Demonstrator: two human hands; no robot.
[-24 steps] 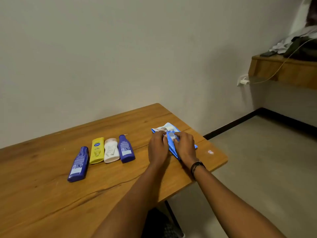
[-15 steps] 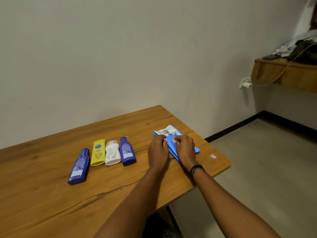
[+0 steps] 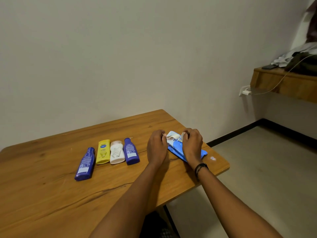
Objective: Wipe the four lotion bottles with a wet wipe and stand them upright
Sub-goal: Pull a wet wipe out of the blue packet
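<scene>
Four lotion bottles lie flat in a row on the wooden table (image 3: 51,194): a long dark blue bottle (image 3: 85,163) at the left, then a yellow bottle (image 3: 103,151), a white bottle (image 3: 117,152) and a short blue bottle (image 3: 131,151). To their right lies a blue wet wipe pack (image 3: 178,148). My left hand (image 3: 157,146) pinches the pack's far left end. My right hand (image 3: 191,143) rests on the pack and grips its white flap. A black band sits on my right wrist.
The table's right edge is close beside the pack, with a small white mark (image 3: 212,158) near the corner. A wall runs behind the table. At the far right, a wooden shelf (image 3: 281,83) holds clothes and a cable running to a wall plug (image 3: 245,91).
Both hands have shifted towards the pack's far end and moved apart, and the white flap now stands lifted between them. The bottles have not moved.
</scene>
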